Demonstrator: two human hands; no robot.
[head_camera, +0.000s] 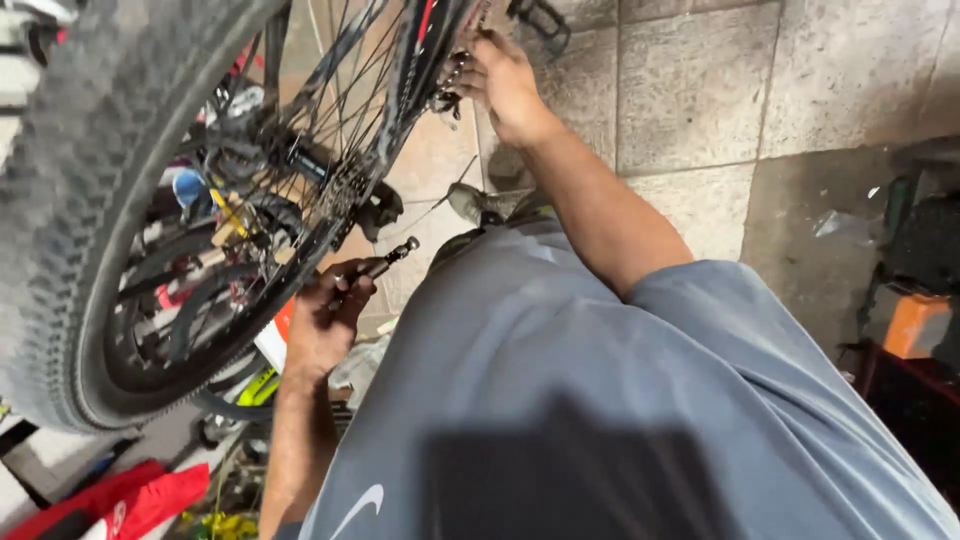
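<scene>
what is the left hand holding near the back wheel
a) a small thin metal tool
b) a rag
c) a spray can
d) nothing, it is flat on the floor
a: the left hand is closed around a small thin metal tool whose tip points up toward the knobby rear tyre, while the right hand reaches up to the chain by the frame.

Head view, steeply downward (close); single camera
</scene>
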